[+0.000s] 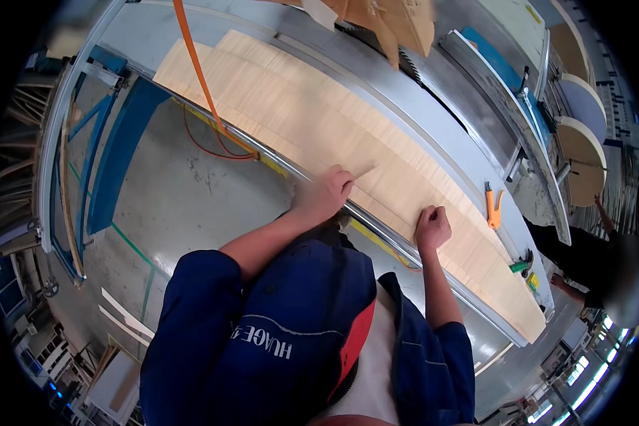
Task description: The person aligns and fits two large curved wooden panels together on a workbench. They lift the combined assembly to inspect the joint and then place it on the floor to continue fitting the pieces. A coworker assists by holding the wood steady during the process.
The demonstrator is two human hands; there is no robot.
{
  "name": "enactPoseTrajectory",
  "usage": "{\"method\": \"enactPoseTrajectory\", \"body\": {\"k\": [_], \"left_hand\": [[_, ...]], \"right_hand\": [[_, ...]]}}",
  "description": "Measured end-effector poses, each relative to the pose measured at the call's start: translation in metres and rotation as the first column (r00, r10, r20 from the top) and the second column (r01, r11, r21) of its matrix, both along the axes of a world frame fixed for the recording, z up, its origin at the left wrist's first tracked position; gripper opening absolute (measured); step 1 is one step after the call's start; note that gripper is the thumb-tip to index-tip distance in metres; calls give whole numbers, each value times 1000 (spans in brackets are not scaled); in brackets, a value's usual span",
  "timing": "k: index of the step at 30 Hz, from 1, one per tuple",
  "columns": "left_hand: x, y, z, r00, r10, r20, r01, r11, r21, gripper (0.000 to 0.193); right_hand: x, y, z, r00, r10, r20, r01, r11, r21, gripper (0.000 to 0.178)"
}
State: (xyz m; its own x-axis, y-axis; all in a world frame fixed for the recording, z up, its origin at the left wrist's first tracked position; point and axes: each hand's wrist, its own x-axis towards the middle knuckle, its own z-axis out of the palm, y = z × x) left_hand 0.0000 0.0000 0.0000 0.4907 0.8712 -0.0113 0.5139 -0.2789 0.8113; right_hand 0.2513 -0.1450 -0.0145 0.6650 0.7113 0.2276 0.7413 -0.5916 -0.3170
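A long, pale wood-grain panel lies across the worktable, with its seams and stepped edges showing. My left hand is closed over the panel's near edge, and a thin, pale strip sticks out from its fingers toward the panel's middle. I cannot tell what kind of thing the strip is. Further right, my right hand rests on the panel with its fingers curled in. Whatever those fingers may hold is hidden.
An orange hose crosses the panel's left part. Behind the panel's right part lie an orange pistol-shaped tool, a green-handled hammer and a small yellow item. Brown cardboard hangs at the back. Another person stands at right.
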Motion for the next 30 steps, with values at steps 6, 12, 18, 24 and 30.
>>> {"method": "enactPoseTrajectory", "body": {"k": [6,12,18,24,30], "left_hand": [[-38,48,-11,977,211,39,-214,963,163,6],[-145,160,-11,866,500,7,-493,851,182,12],[-244,251,-19,663,729,-168,-588,647,486,16],[-239,264,-17,611,785,-98,-747,613,258,16],[-236,256,-27,606,796,-19,-786,602,141,16]], "right_hand": [[-1,1,-5,1000,-9,9,9,1000,-23,30],[-2,1,-2,1000,-4,4,4,999,-45,29],[-1,5,-4,1000,-2,-13,1,1000,-30,27],[0,5,-3,1000,11,2,-11,1000,-9,28],[-3,7,2,1000,5,-9,-5,1000,10,25]]}}
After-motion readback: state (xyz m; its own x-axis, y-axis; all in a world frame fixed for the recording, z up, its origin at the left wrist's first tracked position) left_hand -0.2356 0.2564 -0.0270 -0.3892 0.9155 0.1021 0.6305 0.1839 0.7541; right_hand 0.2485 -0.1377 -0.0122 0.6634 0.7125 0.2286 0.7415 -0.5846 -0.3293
